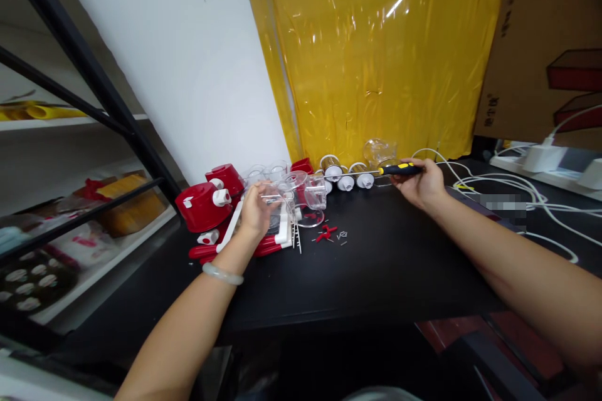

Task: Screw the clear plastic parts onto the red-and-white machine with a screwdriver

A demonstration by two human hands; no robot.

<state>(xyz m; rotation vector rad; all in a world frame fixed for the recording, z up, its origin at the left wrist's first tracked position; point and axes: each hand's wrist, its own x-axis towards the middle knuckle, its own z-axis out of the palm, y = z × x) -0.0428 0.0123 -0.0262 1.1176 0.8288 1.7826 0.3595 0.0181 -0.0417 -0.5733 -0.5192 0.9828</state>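
Screwdriver [399,169] is clenched in right hand [423,185], shaft lying leftward toward clear housing [301,197], gripped by left hand [254,210].

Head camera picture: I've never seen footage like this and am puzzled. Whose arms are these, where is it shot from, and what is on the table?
The camera sits on a person's head, looking down at their own two arms. The left hand grips a clear plastic container among red and white parts on a black table. The right hand holds a screwdriver with a black and yellow handle, its shaft pointing toward the container. Red lids, small screws and white cables lie nearby, before a yellow sheet.
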